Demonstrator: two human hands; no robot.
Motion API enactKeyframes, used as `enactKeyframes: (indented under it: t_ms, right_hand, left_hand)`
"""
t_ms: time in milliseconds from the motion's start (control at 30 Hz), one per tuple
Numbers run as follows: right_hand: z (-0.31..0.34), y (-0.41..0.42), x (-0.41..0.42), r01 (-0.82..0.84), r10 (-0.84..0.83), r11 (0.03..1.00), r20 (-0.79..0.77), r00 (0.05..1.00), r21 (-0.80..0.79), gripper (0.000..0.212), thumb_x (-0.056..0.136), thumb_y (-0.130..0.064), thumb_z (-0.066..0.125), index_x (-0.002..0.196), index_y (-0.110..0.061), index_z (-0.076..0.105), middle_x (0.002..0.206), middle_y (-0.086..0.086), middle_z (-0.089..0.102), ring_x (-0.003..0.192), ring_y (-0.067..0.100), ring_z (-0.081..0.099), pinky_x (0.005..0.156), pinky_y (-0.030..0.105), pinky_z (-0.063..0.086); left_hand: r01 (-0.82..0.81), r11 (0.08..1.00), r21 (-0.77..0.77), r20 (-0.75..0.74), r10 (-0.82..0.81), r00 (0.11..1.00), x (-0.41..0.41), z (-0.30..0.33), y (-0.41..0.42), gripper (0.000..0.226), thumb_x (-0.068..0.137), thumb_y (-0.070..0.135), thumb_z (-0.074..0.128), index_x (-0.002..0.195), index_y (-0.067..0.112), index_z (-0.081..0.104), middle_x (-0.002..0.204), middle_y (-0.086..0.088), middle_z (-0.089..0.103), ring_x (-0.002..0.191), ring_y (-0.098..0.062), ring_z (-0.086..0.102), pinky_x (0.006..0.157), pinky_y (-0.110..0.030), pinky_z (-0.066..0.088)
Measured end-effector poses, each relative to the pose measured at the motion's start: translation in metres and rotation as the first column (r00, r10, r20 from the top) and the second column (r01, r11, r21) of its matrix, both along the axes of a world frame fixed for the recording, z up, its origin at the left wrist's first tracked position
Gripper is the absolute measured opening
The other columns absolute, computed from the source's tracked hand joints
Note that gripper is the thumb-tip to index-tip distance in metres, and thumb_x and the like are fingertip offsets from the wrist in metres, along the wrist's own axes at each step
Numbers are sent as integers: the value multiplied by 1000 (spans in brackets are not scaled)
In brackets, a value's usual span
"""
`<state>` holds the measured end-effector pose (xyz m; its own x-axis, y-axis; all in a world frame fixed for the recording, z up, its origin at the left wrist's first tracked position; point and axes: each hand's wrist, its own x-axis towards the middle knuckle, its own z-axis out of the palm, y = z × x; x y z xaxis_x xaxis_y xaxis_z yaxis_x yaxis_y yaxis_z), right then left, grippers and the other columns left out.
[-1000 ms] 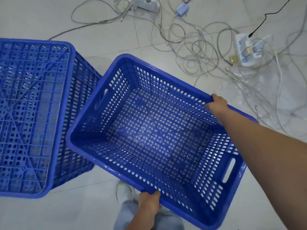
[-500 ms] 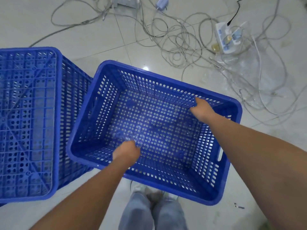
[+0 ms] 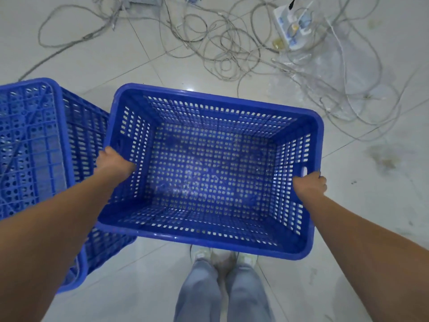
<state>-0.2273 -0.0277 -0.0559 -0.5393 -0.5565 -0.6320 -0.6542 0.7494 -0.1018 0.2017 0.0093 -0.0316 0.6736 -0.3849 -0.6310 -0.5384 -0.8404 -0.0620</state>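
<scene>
Both hands grip the blue crate: left hand (image 3: 115,162) curled over its left rim, right hand (image 3: 310,185) round the right handle. The blue crate (image 3: 209,239) hangs above the floor, just beside an upturned crate (image 3: 30,147) at left. Swinging it left could knock that crate, and the loose cables (image 3: 232,47) beyond could snag feet.

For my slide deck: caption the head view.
Left hand and right hand hold an empty blue crate by its ends, beside an upturned crate.

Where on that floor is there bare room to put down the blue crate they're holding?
Bare tiles lie right of the held crate, nearer than the cable tangle, and around the person's shoes. The far side is crowded with that tangle, a power strip and clear plastic; an upturned crate fills the left.
</scene>
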Motion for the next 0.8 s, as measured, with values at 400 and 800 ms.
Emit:
enactKeyframes:
  t_ms: [400,800]
  right_hand:
    - [-25,-9,-27,339,-332,940,166,929,-19,53,90,-16,53,137,0,34,132,19,51,112,37,54,81,39,45]
    - [-36,-9,-34,389,-365,915,199,910,-102,28,88,-14,53,115,-7,51,94,11,54,78,28,51,72,34,42]
  left_hand:
    - [-43,995,-86,130,54,990,4,-24,-7,75,86,22,63,146,3,23,142,-25,40,123,-43,48,88,-54,48]
    - [-485,853,-192,-231,441,867,44,-41,-27,79,84,12,70,147,5,24,147,-20,38,129,-43,43,104,-58,39]
